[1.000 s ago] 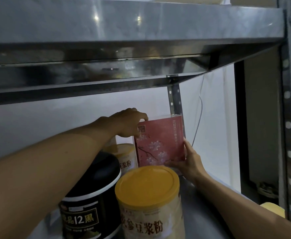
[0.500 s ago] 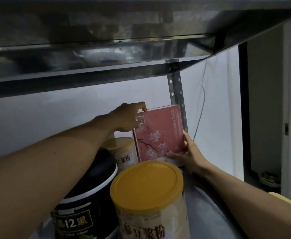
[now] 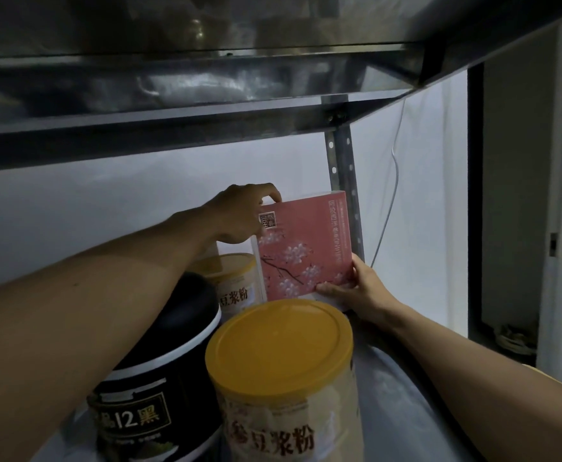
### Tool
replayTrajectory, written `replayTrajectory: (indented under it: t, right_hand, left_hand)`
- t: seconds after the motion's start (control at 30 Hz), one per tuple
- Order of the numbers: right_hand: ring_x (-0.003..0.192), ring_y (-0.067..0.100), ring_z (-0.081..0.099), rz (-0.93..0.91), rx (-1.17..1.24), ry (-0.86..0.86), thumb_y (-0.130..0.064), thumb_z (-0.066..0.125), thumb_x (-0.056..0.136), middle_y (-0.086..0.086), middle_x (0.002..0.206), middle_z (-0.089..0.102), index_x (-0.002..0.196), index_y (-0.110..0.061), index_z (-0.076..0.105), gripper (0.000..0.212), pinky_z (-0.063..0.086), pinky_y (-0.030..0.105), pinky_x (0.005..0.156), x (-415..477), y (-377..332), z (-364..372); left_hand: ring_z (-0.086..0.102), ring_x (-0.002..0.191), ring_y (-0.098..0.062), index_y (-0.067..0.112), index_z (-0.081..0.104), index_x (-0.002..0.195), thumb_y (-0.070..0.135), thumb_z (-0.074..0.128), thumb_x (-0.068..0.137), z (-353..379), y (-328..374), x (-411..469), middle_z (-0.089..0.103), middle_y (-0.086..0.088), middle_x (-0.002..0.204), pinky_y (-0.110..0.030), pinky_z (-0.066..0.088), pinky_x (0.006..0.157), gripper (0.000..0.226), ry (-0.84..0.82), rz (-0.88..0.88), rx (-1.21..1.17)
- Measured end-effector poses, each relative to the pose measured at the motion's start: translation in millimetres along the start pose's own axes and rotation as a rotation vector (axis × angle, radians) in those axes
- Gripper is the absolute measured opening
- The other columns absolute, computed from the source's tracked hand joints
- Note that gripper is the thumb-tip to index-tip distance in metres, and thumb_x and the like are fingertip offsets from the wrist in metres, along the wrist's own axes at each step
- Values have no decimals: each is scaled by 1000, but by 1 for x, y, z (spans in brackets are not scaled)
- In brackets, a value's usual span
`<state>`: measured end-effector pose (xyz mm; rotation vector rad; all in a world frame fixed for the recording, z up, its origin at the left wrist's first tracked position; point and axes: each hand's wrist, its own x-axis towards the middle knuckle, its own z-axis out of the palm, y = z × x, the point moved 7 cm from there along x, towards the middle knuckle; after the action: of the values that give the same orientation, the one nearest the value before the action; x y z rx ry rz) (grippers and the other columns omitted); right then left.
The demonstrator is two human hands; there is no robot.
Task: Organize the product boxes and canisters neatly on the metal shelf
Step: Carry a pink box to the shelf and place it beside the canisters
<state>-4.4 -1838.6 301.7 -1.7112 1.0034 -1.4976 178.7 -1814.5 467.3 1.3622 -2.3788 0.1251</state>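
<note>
A pink box [image 3: 304, 248] printed with white blossoms stands upright at the back of the metal shelf [image 3: 403, 395], against the rear post. My left hand [image 3: 243, 215] grips its top left corner, fingers curled over the edge. My right hand [image 3: 356, 288] holds its lower right corner, thumb across the front. In front of the box stands a canister with a yellow lid [image 3: 281, 348]. A black canister [image 3: 159, 378] sits to the left under my left forearm, and a second cream canister [image 3: 236, 278] stands behind it beside the box.
The shelf above [image 3: 206, 95] hangs low over the work area. A perforated upright post [image 3: 341, 161] rises behind the box, with a thin cable [image 3: 396, 168] hanging along the white wall. Bare shelf surface lies to the right of the canisters.
The view has dipped lower and closer under the upper shelf. Both hands stay on the pink box, which sits a little further back and more upright.
</note>
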Motion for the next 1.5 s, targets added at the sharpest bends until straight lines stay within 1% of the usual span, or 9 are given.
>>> replayTrajectory:
  t: [0.3, 0.5, 0.63, 0.8, 1.07, 1.23, 1.33, 1.43, 1.5]
  right_hand:
    - [98, 15, 71, 56, -19, 35, -18, 86, 72, -3, 105, 74, 120, -19, 61, 55, 58, 37, 89, 2, 6, -2]
    - [91, 13, 72, 65, -4, 53, -14, 86, 73, -3, 101, 75, 116, -15, 66, 48, 59, 27, 78, 0, 5, -2]
    - [80, 10, 72, 75, 18, 56, -13, 86, 72, -1, 97, 76, 111, -17, 67, 44, 52, 16, 58, -1, 3, -2]
    - [89, 14, 73, 83, 23, 42, -13, 86, 72, -2, 99, 76, 112, -18, 65, 45, 59, 25, 73, -3, 2, -1]
    - [81, 11, 73, 109, 12, 38, -12, 84, 76, 0, 99, 75, 114, -17, 63, 43, 52, 16, 57, -8, -4, 0]
    - [90, 16, 73, 136, -43, 73, -18, 87, 72, -4, 99, 76, 113, -21, 65, 47, 60, 37, 82, -5, -1, 1]
    - [91, 16, 73, 147, -76, 91, -27, 89, 68, -5, 101, 75, 115, -23, 64, 53, 60, 42, 86, -5, -2, 3]
    - [84, 16, 74, 143, -93, 143, -22, 85, 74, -3, 95, 76, 109, -23, 65, 40, 60, 43, 83, -7, -11, 1]
    - [78, 12, 73, 149, -106, 200, -26, 82, 79, -3, 96, 75, 115, -20, 64, 41, 61, 33, 77, -10, -19, -1]
  left_hand:
    - [53, 112, -24, 23, 50, 133, 5, 72, 84, 0, -2, -2, 53, -12, 135, -28, 39, 82, 57, 10, 17, -18]
    - [53, 118, -27, 23, 50, 134, 5, 73, 83, 1, -3, -1, 53, -12, 136, -28, 40, 85, 59, 19, 21, -23]
    - [51, 120, -26, 24, 50, 134, 5, 73, 83, 0, -4, 0, 52, -12, 136, -28, 40, 85, 59, 21, 22, -27]
    - [51, 120, -27, 23, 49, 135, 6, 71, 85, 2, -4, 1, 52, -12, 137, -28, 40, 84, 58, 18, 31, -23]
    - [50, 120, -26, 25, 46, 137, 10, 71, 86, 2, -4, 1, 50, -11, 139, -28, 39, 82, 58, 15, 47, 11]
    - [48, 125, -27, 25, 46, 136, 13, 72, 85, 1, -5, 1, 50, -10, 139, -29, 41, 86, 58, 5, 55, 17]
    - [47, 127, -28, 25, 46, 137, 17, 71, 87, 0, -3, -1, 48, -11, 141, -29, 38, 89, 56, 10, 51, 12]
    - [45, 130, -30, 24, 45, 139, 20, 69, 89, -4, -1, -4, 45, -10, 145, -29, 37, 91, 56, 27, 37, 24]
    - [45, 130, -30, 23, 45, 139, 23, 68, 89, -9, 0, -5, 44, -10, 146, -28, 36, 91, 55, 37, 26, 44]
